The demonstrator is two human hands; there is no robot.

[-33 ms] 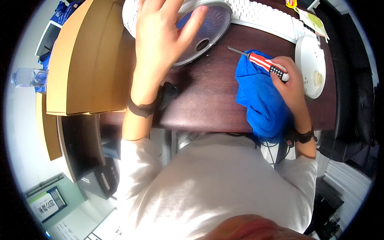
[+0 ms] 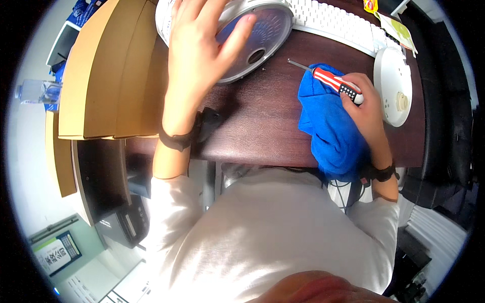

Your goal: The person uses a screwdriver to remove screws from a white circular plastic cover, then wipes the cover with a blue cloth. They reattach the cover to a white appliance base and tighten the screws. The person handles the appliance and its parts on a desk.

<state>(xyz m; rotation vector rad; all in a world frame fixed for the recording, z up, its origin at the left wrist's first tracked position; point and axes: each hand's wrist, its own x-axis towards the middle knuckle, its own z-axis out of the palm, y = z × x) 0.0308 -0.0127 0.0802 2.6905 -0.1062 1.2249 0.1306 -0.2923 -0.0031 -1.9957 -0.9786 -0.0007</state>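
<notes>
Round white-rimmed housing: at the top edge of the view, left of centre, on the dark desk. Ribbed bluish-grey face and a round hole near the lower rim visible to you; the upper part is cut off.

Left hand: you have it laid over the housing, thumb spread well away from the fingers. Fingertips run toward or past the frame edge; cannot tell whether you grip the housing or merely steady it.

Right hand: your fingers are curled closed around the butt end of a screwdriver with a red-and-white striped handle. Its bare tip points left toward the housing, apart from it, above the blue cloth.

Progress, judged from the layout: you have the tool in hand, but it is not engaged with any fastener. The white disc with its cream knob lies separate, just right of your right hand; whether it belongs to the housing is not shown. No joining or loosening is under way at the tip. Any screws inside the housing: not resolvable.

Farther out: white keyboard beyond the cloth; cardboard box left of your left forearm.
</notes>
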